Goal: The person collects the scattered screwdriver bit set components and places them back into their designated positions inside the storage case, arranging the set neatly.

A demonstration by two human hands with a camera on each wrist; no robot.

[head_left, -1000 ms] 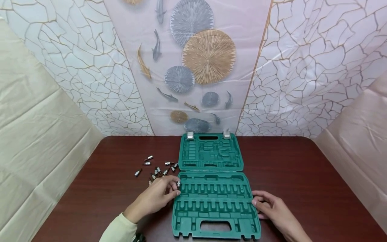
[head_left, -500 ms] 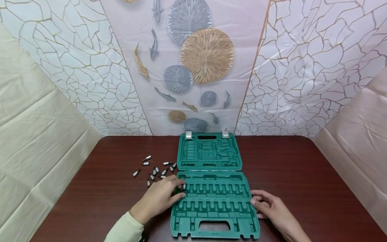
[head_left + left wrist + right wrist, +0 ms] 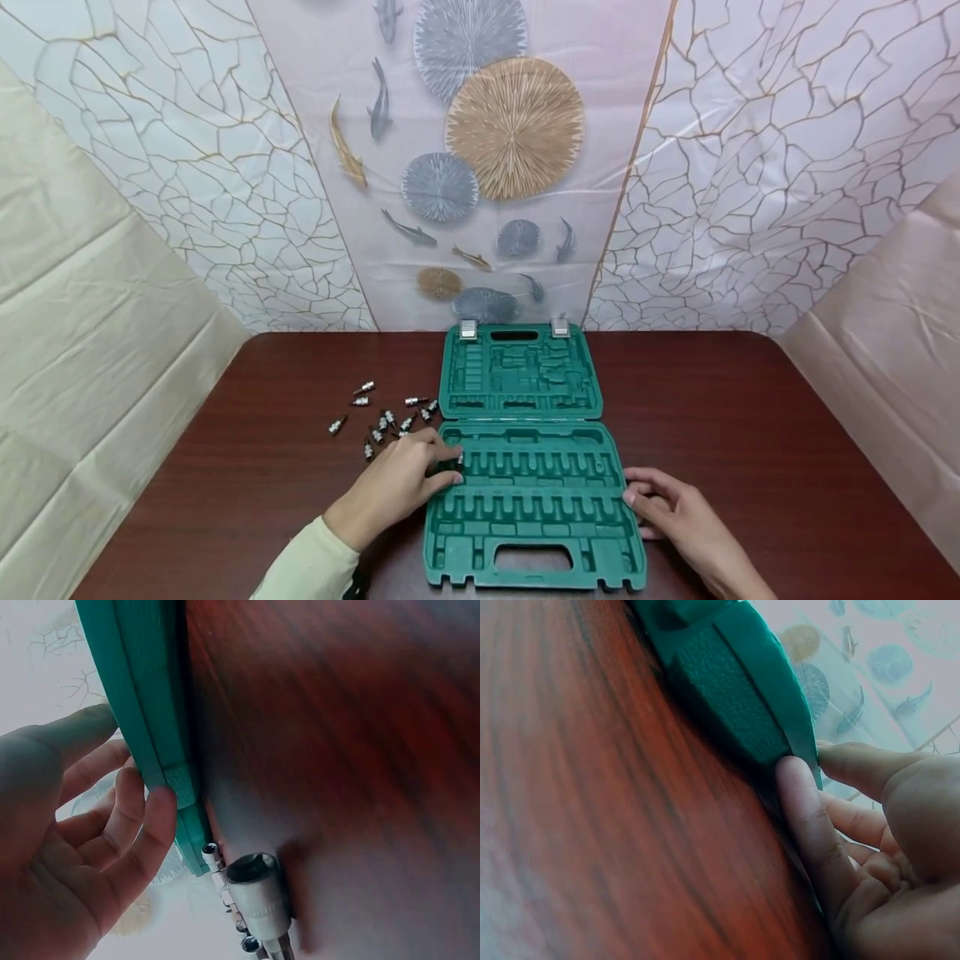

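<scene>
Bit socket [image 3: 461, 461], head view: pinched between left hand [image 3: 397, 481] thumb and fingertip, at the left end of the green case [image 3: 525, 492], by the upper slots. Skewed seating could make it slip.

Left wrist: held piece hidden; loose sockets [image 3: 260, 900] near, markings illegible.

Right wrist: right hand [image 3: 870, 855] fingers clamped on case wall; slackening might let the case shift. No readable writing, brand or label.

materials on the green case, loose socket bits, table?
Green case: probably molded plastic; mostly matte, formed recesses, pebbled patches on the sides.
Loose socket bits: metal, likely chromed steel; silvery with bright glints.
Table: wood or wood-look laminate, can't tell; red-brown, streaky grain, slight sheen.
</scene>
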